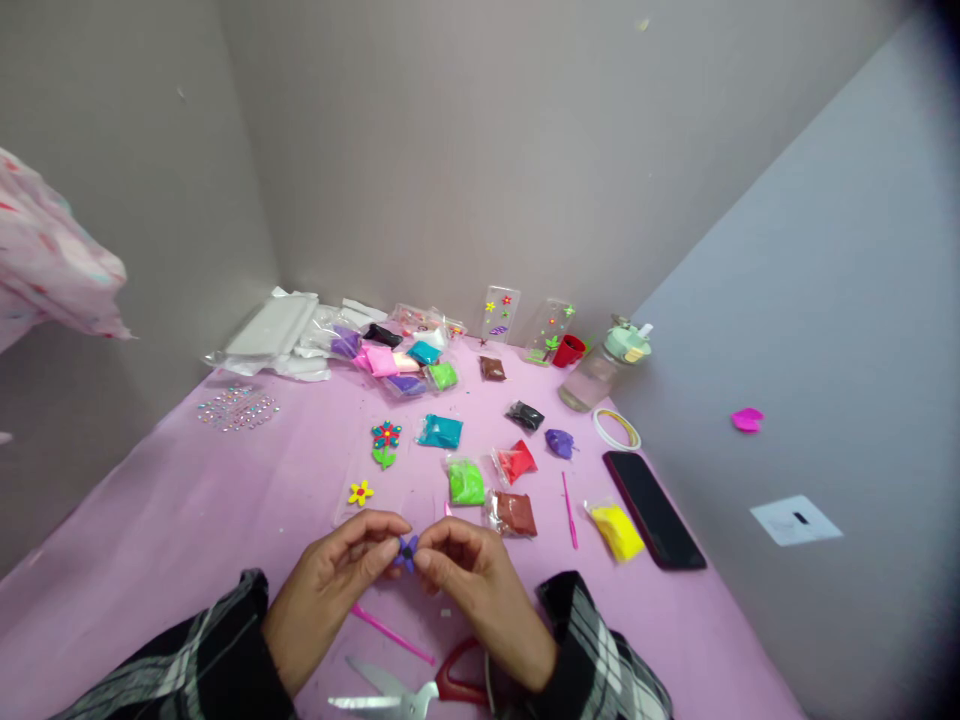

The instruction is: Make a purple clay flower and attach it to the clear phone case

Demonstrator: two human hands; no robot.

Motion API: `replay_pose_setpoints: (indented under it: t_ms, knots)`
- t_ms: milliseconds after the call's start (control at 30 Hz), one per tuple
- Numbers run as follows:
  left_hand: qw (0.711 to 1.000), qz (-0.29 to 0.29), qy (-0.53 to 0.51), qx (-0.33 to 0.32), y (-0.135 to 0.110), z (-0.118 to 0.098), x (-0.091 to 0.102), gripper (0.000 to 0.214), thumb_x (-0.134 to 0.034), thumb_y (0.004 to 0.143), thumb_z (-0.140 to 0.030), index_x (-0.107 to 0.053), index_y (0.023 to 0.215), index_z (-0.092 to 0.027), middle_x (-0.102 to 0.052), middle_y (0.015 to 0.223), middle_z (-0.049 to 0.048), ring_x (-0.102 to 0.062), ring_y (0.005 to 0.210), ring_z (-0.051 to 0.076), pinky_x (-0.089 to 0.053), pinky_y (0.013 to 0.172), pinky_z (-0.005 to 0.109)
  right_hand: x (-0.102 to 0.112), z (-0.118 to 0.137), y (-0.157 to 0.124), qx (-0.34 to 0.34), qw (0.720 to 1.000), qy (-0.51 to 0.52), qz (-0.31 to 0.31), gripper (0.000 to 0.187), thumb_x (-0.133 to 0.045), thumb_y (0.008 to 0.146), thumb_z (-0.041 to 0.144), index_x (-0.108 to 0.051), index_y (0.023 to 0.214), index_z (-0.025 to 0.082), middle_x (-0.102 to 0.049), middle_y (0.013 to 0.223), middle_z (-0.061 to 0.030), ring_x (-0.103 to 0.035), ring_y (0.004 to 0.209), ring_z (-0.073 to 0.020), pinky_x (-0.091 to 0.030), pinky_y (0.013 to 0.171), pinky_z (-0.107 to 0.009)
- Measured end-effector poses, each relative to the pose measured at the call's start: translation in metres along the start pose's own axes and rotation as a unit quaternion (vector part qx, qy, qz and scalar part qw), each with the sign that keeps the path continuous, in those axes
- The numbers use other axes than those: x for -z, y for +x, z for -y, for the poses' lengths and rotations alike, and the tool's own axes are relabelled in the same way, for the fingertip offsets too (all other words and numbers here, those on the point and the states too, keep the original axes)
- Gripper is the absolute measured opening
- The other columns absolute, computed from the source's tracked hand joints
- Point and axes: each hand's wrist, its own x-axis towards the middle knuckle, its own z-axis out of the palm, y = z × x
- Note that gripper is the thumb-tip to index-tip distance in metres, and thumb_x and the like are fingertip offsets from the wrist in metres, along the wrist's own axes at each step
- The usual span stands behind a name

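Between my two hands is a small purple clay flower (407, 552) with a dark centre. My left hand (337, 560) pinches its left petals between thumb and forefinger. From the other side, my right hand (469, 575) has its thumb and forefinger closed on the right petals. Just beyond my left hand, a yellow clay flower (361, 493) and a red-and-blue flower with green leaves (385, 440) lie on a clear sheet. A pink modelling tool (394, 634) rests below my hands. Open scissors (397, 698) with red handles lie nearest me, partly hidden by my right wrist.
Clay packets, including green (466, 483), brown (514, 514) and yellow (619, 530), lie beyond my hands. A phone (655, 510), a tape roll (616, 430) and a water bottle (600, 370) line the right edge. Rhinestones (238, 408) lie at left; decorated clear cases (499, 315) lean on the wall.
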Motion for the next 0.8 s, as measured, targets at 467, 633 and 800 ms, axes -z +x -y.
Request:
replay_pose_setpoints:
  t_ms: [467, 633, 800]
  knots:
    - [1.000, -0.017, -0.018, -0.011, -0.001, -0.006, -0.001, 0.025, -0.069, 0.078, -0.045, -0.068, 0.081, -0.021, -0.065, 0.077, 0.0005, -0.061, 0.074, 0.016, -0.051, 0.072, 0.025, 0.001, -0.003, 0.001, 0.009, 1.000, 0.011, -0.010, 0.025, -0.075, 0.077, 0.039, -0.070, 0.080, 0.015, -0.060, 0.064, 0.0013, -0.050, 0.058, -0.0101, -0.038, 0.054, -0.022]
    - [1.000, -0.011, -0.004, -0.013, -0.001, -0.004, 0.000, 0.024, -0.066, 0.081, -0.045, -0.066, 0.081, -0.021, -0.063, 0.075, -0.0001, -0.059, 0.074, 0.016, -0.049, 0.071, 0.025, 0.001, 0.004, 0.000, 0.020, 1.000, -0.019, -0.007, 0.028, -0.071, 0.081, 0.041, -0.070, 0.078, 0.014, -0.061, 0.064, 0.0003, -0.052, 0.061, -0.0109, -0.040, 0.058, -0.023]
    - [1.000, -0.001, 0.010, -0.010, -0.002, -0.003, 0.001, 0.026, -0.063, 0.085, -0.047, -0.066, 0.088, -0.021, -0.063, 0.076, -0.0001, -0.060, 0.076, 0.017, -0.048, 0.074, 0.027, 0.001, 0.007, -0.001, 0.023, 0.999, -0.026, -0.009, 0.030, -0.069, 0.083, 0.043, -0.069, 0.076, 0.014, -0.059, 0.065, 0.0005, -0.052, 0.063, -0.0116, -0.041, 0.061, -0.024]
